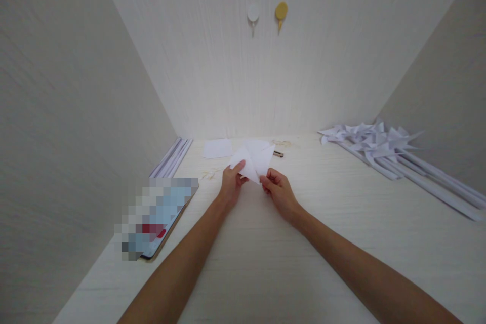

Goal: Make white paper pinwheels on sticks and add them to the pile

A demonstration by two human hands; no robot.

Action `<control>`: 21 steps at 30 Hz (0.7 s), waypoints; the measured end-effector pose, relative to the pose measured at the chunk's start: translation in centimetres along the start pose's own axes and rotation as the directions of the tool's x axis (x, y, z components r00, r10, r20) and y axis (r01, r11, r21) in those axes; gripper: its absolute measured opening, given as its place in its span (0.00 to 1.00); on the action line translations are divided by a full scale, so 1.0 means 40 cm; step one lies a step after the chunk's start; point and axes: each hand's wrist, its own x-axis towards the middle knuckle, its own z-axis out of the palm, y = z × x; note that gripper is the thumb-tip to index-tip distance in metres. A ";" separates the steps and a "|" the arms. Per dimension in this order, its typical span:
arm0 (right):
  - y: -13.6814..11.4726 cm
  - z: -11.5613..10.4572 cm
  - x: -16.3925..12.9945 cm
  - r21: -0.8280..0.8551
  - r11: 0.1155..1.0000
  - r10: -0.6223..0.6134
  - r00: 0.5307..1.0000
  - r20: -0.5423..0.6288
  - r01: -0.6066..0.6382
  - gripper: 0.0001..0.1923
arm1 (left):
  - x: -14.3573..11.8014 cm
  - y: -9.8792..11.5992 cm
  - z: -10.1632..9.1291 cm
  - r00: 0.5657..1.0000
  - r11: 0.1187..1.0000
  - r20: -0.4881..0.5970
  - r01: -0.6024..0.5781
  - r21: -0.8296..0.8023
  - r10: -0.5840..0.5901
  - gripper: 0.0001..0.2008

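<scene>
Both of my hands hold one folded white paper piece (253, 158) with pointed flaps, a little above the pale desk (266, 263). My left hand (231, 184) pinches its lower left flap with thumb and fingers. My right hand (277, 190) grips its lower right corner. The paper stands tilted up toward the back wall.
A flat white sheet (217, 148) lies behind the hands, with a small dark object (278, 154) beside it. Several finished paper pinwheels on sticks (383, 149) lie at the right. White strips (172, 157) lean by the left wall, a phone (159, 220) nearer. Two wall hooks (281, 12) hang above.
</scene>
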 end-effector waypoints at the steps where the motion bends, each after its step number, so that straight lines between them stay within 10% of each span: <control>1: 0.000 0.000 0.000 0.002 1.000 0.002 1.000 -0.014 -0.002 0.12 | 0.004 0.004 -0.002 0.999 0.998 -0.031 0.007 -0.055 -0.009 0.12; 7: -0.004 -0.005 0.004 0.098 0.995 0.024 0.990 -0.141 -0.010 0.12 | 0.020 0.013 -0.013 0.988 0.996 -0.148 0.021 -0.090 -0.034 0.09; 15: -0.013 -0.030 0.024 0.307 0.949 0.048 0.926 -0.376 0.076 0.15 | 0.003 0.001 -0.007 0.987 0.953 0.138 0.038 0.300 -0.082 0.09; 21: -0.014 -0.022 0.022 0.186 0.983 0.044 0.977 -0.211 -0.004 0.17 | 0.000 -0.007 -0.008 0.994 0.963 0.089 0.029 0.269 -0.055 0.10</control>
